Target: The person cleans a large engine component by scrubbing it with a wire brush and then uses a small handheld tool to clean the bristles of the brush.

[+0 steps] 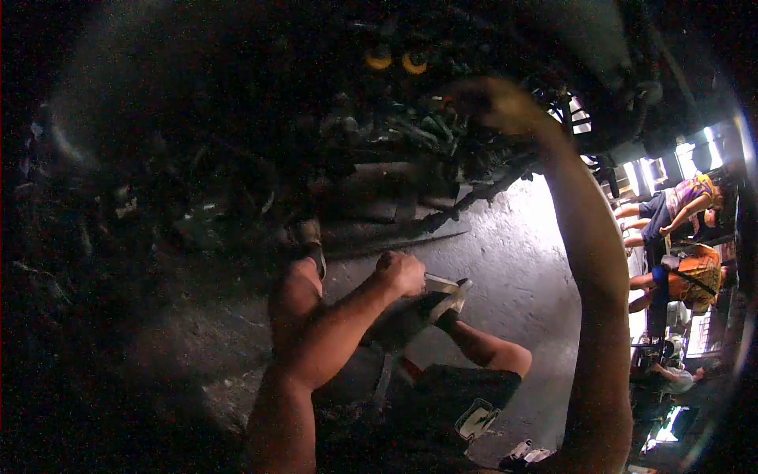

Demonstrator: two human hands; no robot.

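Note:
My left hand [401, 274] is closed in a fist around a silver wrench-like tool [442, 282], whose flat metal end sticks out to the right, above my shoe [454, 302]. Up at the dark machinery [418, 130], my right hand [501, 103] reaches in among metal parts and hoses. It is blurred and in shadow, so its fingers and anything in them cannot be made out. Two yellow round parts [396, 61] show to the left of that hand, deeper in the machinery.
Worn grey floor [505, 245] lies beneath my legs. A small light-coloured rectangular item [477, 419] is by my dark shorts. At the right, a person in an orange shirt [695, 276] and another in a purple-and-yellow shirt [691, 193] are in the background, with a third person lower down [677, 381].

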